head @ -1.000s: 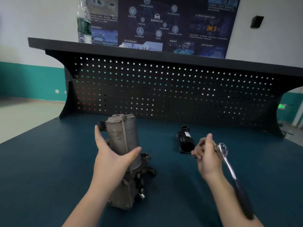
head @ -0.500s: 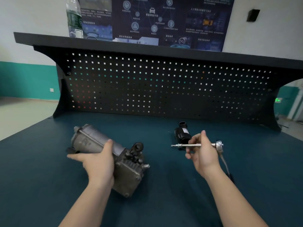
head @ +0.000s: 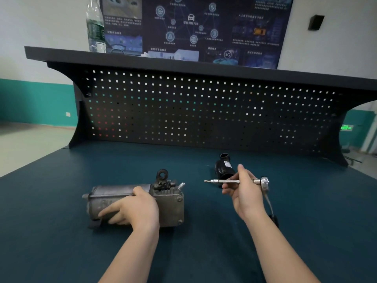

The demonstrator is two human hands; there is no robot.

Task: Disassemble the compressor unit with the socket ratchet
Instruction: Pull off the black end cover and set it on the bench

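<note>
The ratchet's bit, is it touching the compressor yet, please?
No, the ratchet in the right hand ends clear of the compressor.

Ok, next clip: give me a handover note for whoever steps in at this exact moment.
Left hand: pressed over the compressor, which lies on its side on the bench.
Right hand: holds the ratchet in the air, extension level, bit pointing left toward the compressor and clear of it.
A black part lies beyond the right hand, separate from the compressor.
Done: unit laid down and steadied, tool in hand.
Left: seat the bit on a fastener; every bolt I can see looks to be in place.
</note>
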